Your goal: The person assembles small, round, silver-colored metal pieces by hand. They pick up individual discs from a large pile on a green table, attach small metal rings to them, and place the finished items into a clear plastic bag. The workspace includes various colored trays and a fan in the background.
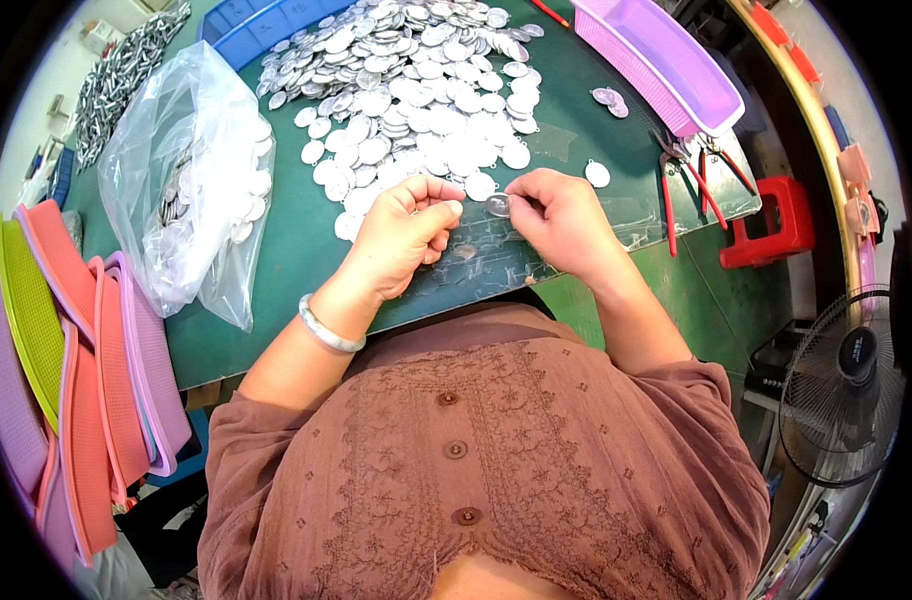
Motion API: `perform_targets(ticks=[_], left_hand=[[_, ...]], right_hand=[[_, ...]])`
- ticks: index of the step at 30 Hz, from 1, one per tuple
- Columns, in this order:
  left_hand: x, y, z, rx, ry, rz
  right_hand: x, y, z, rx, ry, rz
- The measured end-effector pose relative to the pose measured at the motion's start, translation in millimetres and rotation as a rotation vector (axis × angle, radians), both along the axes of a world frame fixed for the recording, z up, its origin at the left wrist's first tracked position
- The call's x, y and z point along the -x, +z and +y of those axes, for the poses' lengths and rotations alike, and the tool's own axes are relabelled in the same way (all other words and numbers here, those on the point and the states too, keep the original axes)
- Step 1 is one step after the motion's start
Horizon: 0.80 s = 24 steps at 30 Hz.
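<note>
Disc: we are seeing a small round silvery disc (498,205), shiny, sitting just above the worktop (296,240) near its front edge.
Right hand: our right hand (564,222) fingers are pinching the disc.
Left hand: our left hand (404,235) fingers are curling closed; we cannot tell what they hold.
Pile: silvery discs (426,90) are spreading toward the far edge.

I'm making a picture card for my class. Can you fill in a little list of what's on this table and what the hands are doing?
Place: green worktable
Left hand: pinches a small silver disc
Right hand: pinches another round disc
Big heap: silver discs behind the hands
Left side: clear plastic bag with more discs
Right side: red-handled pliers, purple basket
Off the table: stacked colourful trays, red stool, fan
</note>
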<state>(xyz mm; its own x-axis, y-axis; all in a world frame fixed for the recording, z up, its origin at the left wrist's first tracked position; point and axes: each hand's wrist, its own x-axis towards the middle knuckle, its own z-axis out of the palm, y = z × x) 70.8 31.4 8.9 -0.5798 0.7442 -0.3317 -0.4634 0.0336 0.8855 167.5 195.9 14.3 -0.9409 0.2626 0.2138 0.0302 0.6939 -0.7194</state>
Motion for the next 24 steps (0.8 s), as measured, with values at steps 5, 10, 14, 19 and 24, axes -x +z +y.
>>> perform_targets(ticks=[5, 10, 14, 19, 24], left_hand=[[-4.0, 0.6, 2.8, -0.003, -0.044, 0.02], [-4.5, 3.6, 0.6, -0.032, 0.004, 0.036], [-2.6, 3.5, -0.7, -0.046, 0.016, -0.031], [-1.0, 3.9, -2.0, -0.079, 0.013, -0.096], [-0.6, 4.8, -2.2, -0.105, 0.015, -0.125]], right_hand=[[-2.8, -2.1, -2.0, 0.734, 0.003, -0.114], [-1.9, 1.1, -4.1, 1.057, 0.051, -0.116], [0.5, -0.9, -2.6, 1.201, 0.09, -0.138], [1.2, 0.2, -2.3, 1.279, 0.098, -0.163], [1.9, 0.0, -1.9, 1.331, 0.093, -0.176]])
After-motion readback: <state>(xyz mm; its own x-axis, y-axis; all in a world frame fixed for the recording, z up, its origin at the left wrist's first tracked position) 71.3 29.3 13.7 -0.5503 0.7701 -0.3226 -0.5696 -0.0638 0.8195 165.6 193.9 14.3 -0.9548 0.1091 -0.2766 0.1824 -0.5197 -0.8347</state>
